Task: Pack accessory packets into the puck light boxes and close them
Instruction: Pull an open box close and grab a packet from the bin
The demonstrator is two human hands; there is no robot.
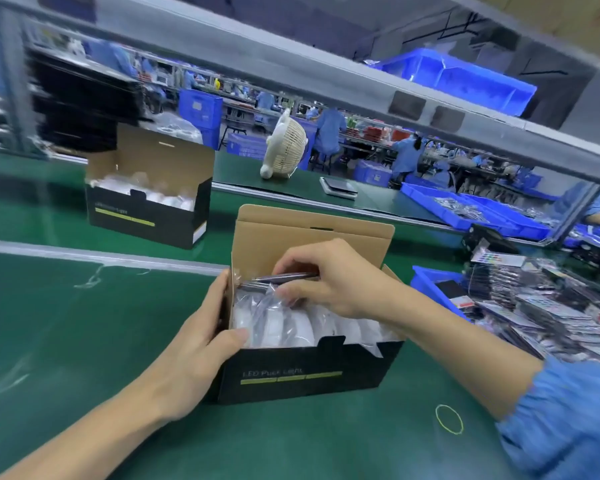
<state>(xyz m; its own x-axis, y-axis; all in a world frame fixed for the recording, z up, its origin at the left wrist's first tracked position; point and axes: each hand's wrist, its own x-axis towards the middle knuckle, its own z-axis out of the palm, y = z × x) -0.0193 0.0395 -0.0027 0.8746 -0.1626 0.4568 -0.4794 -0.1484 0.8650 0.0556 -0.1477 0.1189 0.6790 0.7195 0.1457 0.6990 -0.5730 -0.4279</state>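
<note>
On the green surface (84,341) a yellow rubber band (449,419) lies just in front of the open puck light box (302,372). The left hand (201,344) grips the box's left wall, thumb over the rim; the right hand (329,278) pinches an accessory packet (278,284) at the box's back edge, above the bagged white lights. Right of the box sits a heap of packets (548,306). Behind the box stands a second open box (149,202), farther back a cream fan (286,147), blue bins (471,209) and workers in blue.
</note>
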